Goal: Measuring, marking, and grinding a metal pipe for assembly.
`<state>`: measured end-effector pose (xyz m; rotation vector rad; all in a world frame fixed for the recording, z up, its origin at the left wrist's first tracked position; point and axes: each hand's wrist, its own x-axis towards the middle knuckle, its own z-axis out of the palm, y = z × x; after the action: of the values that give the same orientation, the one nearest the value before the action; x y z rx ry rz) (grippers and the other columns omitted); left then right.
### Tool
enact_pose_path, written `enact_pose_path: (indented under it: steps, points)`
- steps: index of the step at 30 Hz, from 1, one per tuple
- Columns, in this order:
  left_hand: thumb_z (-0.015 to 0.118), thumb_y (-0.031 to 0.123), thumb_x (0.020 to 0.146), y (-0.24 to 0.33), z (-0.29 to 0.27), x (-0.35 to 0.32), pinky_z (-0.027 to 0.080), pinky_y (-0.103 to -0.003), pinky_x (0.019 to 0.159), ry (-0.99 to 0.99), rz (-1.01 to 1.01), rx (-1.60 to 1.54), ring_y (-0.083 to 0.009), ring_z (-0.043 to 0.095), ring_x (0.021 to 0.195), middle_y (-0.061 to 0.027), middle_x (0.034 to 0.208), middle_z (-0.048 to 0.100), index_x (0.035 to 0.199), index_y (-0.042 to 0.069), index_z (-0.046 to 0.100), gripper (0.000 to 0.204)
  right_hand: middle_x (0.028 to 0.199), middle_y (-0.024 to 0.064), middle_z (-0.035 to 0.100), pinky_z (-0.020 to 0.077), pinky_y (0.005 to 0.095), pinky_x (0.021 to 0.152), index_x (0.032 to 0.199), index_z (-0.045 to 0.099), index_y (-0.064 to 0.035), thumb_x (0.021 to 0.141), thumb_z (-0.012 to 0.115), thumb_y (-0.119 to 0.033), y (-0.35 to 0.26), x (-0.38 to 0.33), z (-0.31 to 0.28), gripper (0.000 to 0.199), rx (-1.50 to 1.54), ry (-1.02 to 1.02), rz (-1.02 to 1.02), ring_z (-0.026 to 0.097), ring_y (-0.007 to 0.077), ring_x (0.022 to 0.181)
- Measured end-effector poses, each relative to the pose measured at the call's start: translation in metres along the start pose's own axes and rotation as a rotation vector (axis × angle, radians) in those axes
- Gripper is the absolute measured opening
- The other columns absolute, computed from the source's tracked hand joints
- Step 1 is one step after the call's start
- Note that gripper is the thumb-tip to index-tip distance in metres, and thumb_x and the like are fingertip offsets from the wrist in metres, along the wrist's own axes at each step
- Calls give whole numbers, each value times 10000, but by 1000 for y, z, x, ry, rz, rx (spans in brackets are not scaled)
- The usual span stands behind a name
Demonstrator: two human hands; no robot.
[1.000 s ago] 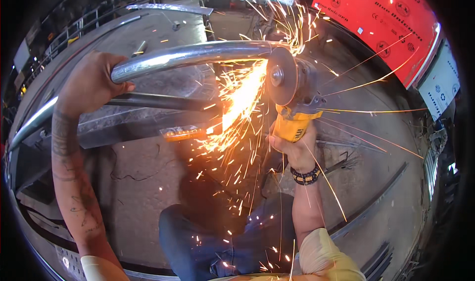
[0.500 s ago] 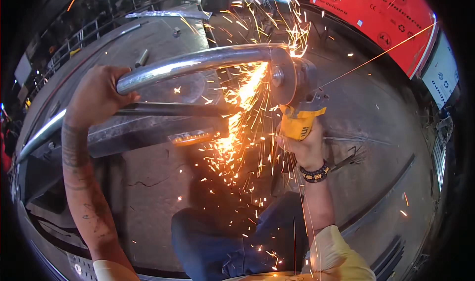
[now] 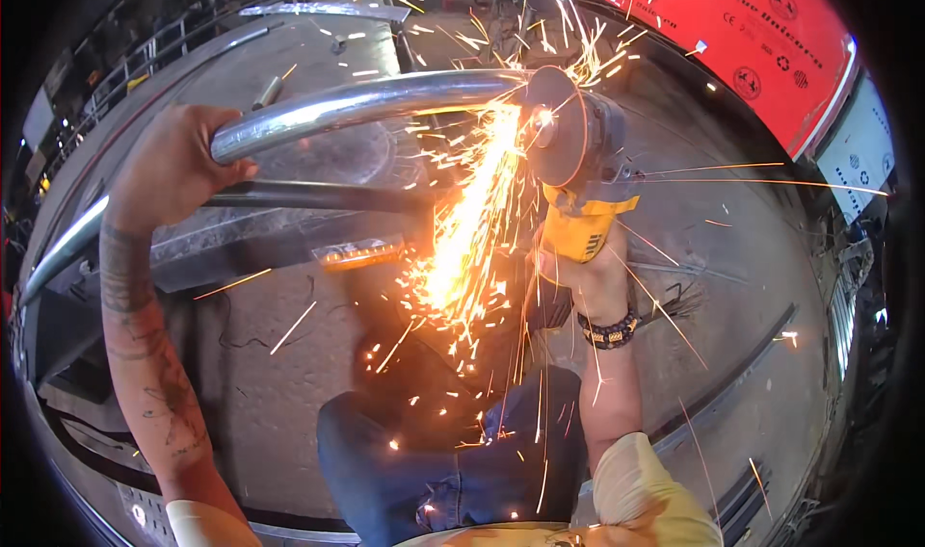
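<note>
A shiny curved metal tube [image 3: 371,102] runs across in front of me. My left hand [image 3: 178,167] is closed round its left part, with the thumb and fingers wrapped on it. In my right hand [image 3: 593,273] is a yellow and black angle grinder [image 3: 581,234], gripped by its body. Its reddish-brown disc [image 3: 561,128] meets the right end of the tube. Bright sparks [image 3: 467,229] pour down from that contact and also fly upward, hiding part of the tube's end.
Below the tube, a dark bar [image 3: 318,195] crosses a workbench, with a small orange-and-clear packet [image 3: 361,254] near it. A large red printed board [image 3: 732,41] stands at the back right, beside a white panel [image 3: 858,152]. Long dark metal strips [image 3: 732,374] lie on the floor at right.
The grinder has tilted, so the disc shows more of its face and sits slightly higher. The tube and my left hand have shifted a little left and up. The spark stream is thicker.
</note>
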<state>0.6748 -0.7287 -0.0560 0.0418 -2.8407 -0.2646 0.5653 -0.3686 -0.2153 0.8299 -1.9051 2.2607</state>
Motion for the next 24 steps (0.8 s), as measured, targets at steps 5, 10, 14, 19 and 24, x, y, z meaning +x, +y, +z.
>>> enact_pose_path:
  steps: [5,10,14,19,24]
  points:
    - [757,101,745,2,-1,0,434,-372,605,37,60,-6,-272,489,565,-202,673,567,908,-23,660,227,911,68,655,544,286,693,1107,553,-20,677,778,-25,1,0,-7,485,-85,-70,-2,648,141,774]
    - [760,115,742,7,-1,-3,439,-398,619,33,44,-4,-321,549,593,-217,701,580,915,-20,662,241,911,84,654,554,302,693,1093,555,-9,693,756,-13,-12,0,-2,448,-25,-50,16,662,167,747]
    - [774,119,726,9,9,-6,442,-410,624,225,97,-11,-367,555,620,-227,720,590,884,-23,655,243,876,89,653,560,307,679,1075,548,0,699,739,-7,-19,6,-5,421,-87,-77,20,670,185,734]
    - [778,123,720,0,3,-2,445,-419,626,167,148,54,-401,570,659,-235,731,600,866,-21,655,239,841,91,650,553,298,661,1063,545,-1,695,734,-9,-19,2,-3,414,-29,-60,17,663,171,717]
    - [786,134,703,1,-2,0,445,-427,624,69,72,18,-417,573,681,-231,707,594,862,-6,656,248,834,91,648,548,294,650,1061,547,2,700,729,-7,-17,0,-5,404,-108,-91,47,658,170,697]
